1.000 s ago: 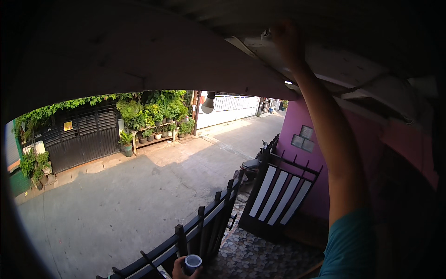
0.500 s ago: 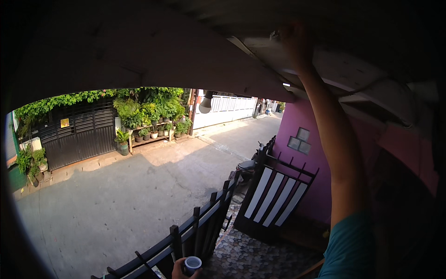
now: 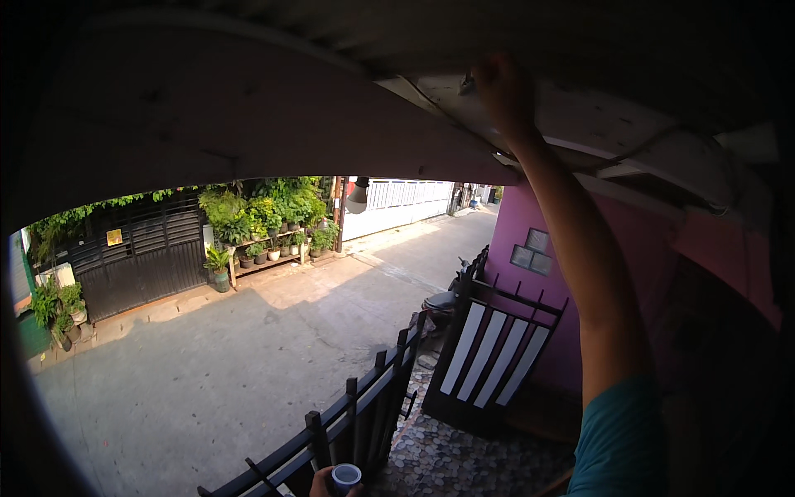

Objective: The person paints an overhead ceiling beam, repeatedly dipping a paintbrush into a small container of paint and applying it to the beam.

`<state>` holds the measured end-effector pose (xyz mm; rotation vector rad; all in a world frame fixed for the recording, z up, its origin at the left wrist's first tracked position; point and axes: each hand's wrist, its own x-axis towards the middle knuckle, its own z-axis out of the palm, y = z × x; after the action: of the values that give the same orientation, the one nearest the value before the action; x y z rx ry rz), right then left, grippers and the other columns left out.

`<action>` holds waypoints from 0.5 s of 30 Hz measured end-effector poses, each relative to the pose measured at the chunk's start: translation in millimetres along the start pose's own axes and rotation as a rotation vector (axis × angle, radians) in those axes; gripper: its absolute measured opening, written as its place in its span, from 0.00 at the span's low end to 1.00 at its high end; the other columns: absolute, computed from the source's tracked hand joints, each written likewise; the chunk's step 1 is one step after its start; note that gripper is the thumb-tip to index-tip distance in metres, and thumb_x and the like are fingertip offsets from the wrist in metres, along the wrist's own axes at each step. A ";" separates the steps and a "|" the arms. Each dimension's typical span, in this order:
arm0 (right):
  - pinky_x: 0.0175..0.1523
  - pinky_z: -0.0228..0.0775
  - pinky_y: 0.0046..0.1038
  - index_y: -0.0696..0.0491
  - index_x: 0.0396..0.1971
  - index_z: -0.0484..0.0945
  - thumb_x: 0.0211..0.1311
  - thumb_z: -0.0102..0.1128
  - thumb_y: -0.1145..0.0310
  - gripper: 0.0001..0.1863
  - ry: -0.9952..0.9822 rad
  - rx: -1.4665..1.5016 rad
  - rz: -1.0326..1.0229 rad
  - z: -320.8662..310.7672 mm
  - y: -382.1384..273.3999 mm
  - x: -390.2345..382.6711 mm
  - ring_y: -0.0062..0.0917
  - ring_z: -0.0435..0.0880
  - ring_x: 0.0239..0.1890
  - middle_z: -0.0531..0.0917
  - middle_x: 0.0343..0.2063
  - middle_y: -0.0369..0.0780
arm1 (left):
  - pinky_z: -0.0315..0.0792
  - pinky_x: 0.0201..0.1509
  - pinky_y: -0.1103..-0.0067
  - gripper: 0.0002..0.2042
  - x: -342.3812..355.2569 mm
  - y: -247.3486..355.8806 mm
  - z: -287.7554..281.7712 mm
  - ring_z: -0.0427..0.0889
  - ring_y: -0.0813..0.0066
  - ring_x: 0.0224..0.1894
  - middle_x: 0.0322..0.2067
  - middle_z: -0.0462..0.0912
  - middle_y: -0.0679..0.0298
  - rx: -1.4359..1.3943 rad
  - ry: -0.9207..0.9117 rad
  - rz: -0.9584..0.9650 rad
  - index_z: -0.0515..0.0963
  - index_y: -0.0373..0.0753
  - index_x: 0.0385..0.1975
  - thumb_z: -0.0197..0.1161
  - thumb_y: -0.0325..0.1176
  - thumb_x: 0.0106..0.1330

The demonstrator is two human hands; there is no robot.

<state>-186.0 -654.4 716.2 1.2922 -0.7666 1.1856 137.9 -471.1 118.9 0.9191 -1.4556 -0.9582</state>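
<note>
My right hand point(image 3: 505, 93) is raised to the dark underside of the roof, its arm in a teal sleeve reaching up from the lower right. Its fingers are closed at a small pale thing point(image 3: 467, 84) beside the edge of a light panel; the shade hides what it is. Low at the bottom edge, my left hand point(image 3: 320, 484) is wrapped round a small round cup point(image 3: 346, 475) with a pale rim and a greyish top. The cup is upright, close to the black metal fence.
A black fence point(image 3: 315, 427) runs along the front, and a gate with white slats point(image 3: 484, 352) stands by a purple wall point(image 3: 517, 215). A bulb point(image 3: 358, 199) hangs under the roof beam. Beyond lie a street point(image 3: 224, 364), potted plants and a parked motorbike point(image 3: 440, 302).
My view has tilted slightly upward. My raised right hand shows a little further left and lower, still closed against the roof. The left hand still holds the cup.
</note>
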 end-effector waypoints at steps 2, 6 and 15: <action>0.37 0.77 0.36 0.54 0.32 0.81 0.60 0.65 0.59 0.13 0.026 0.037 -0.053 11.7 4.3 0.1 0.38 0.86 0.32 0.84 0.25 0.44 | 0.73 0.52 0.75 0.26 3.7 8.0 1.9 0.80 0.69 0.46 0.43 0.80 0.57 -0.038 -0.003 -0.020 0.72 0.36 0.52 0.75 0.26 0.54; 0.37 0.77 0.34 0.55 0.33 0.82 0.60 0.65 0.59 0.13 -0.053 0.163 0.067 32.6 10.0 -14.4 0.38 0.87 0.30 0.85 0.24 0.45 | 0.75 0.51 0.74 0.26 8.8 19.6 14.0 0.81 0.68 0.46 0.43 0.81 0.56 -0.097 -0.053 -0.046 0.71 0.35 0.53 0.74 0.26 0.54; 0.41 0.76 0.40 0.54 0.33 0.80 0.61 0.61 0.60 0.11 -0.086 0.130 0.046 -18.8 6.5 -4.6 0.41 0.85 0.35 0.84 0.29 0.44 | 0.75 0.51 0.74 0.26 6.4 31.0 9.9 0.82 0.68 0.46 0.42 0.82 0.55 -0.072 -0.082 -0.066 0.71 0.35 0.53 0.74 0.26 0.55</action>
<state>-196.9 -638.1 710.6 1.4472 -0.7957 1.2395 126.5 -464.9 149.5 0.8884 -1.4576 -1.1010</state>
